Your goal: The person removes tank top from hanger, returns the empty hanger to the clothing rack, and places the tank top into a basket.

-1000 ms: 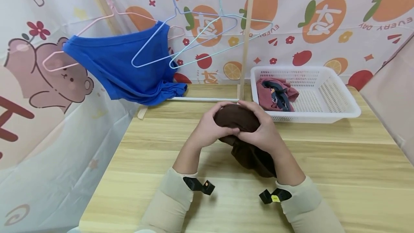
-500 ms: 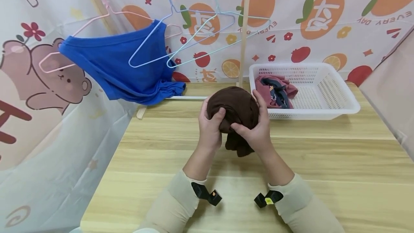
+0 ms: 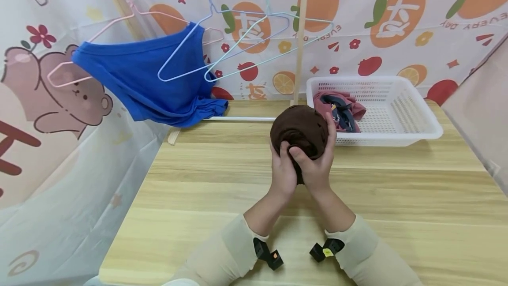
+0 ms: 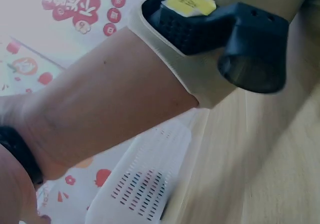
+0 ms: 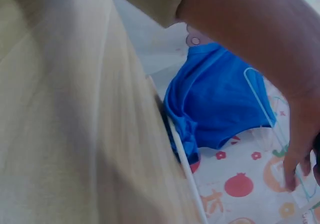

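A dark brown cloth [image 3: 299, 120], rolled into a rounded bundle, is held up over the table in the head view. My left hand [image 3: 283, 173] grips its near left side with the thumb pressed into the folds. Across from it, my right hand [image 3: 317, 169] holds the right side, its fingers up along the bundle and its thumb on the front. A dark tail of the cloth hangs between the wrists. What kind of garment it is cannot be told from its rolled shape. Most of the left hand's fingers are hidden behind the bundle.
A white perforated basket [image 3: 401, 129] at the back right holds a pink and navy cloth [image 3: 337, 111]. At the back left, a blue garment [image 3: 147, 74] hangs from a pink hanger [image 3: 115, 23] on a rack. Beside it hang a lilac hanger [image 3: 186, 47] and a mint hanger [image 3: 254, 67].
The brown cloth has gone from a looser bundle with a long hanging part to a tighter round one. Both hands have turned thumbs-up, drawn closer together and shifted slightly right.
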Motion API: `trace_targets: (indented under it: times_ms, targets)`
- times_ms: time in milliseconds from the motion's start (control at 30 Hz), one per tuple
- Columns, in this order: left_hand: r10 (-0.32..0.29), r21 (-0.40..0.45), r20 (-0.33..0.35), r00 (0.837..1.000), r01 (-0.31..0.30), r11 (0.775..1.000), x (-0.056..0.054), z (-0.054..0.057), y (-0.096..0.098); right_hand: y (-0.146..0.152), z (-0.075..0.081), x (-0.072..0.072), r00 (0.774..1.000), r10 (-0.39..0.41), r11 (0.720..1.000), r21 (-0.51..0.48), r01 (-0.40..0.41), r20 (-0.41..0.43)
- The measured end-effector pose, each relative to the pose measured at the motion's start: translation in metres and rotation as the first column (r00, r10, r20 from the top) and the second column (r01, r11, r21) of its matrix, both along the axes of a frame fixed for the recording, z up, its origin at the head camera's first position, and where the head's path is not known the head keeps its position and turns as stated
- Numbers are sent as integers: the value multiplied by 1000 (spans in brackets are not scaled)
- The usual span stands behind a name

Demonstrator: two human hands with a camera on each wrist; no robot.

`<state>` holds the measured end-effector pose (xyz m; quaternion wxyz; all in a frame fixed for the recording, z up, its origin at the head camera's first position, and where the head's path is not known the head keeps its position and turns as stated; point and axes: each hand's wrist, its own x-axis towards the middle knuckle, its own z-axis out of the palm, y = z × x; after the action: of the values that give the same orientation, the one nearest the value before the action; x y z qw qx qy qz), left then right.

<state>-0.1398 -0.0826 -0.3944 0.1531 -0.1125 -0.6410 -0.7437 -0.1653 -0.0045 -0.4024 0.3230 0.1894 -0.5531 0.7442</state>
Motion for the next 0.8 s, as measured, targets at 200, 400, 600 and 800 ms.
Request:
trace_targets:
  times_ms: [200,400,600,800]
  targets:
    - [-104,-75,-74,992,99,992,-6,6,-9,11,12,-6,1000,-9,1000,-11,9,-27]
    - [-67,-179,8,998,67,982,-18,32,-41,30,19,-8,954,233,952,155,-263,188]
    - [-145,-338,155,977,190,922,-23,44,-60,46,24,-11,861,344,825,318,-468,374]
    - [56,65,54,997,-59,996,-22,24,-36,26,17,-2,933,197,935,227,-271,302]
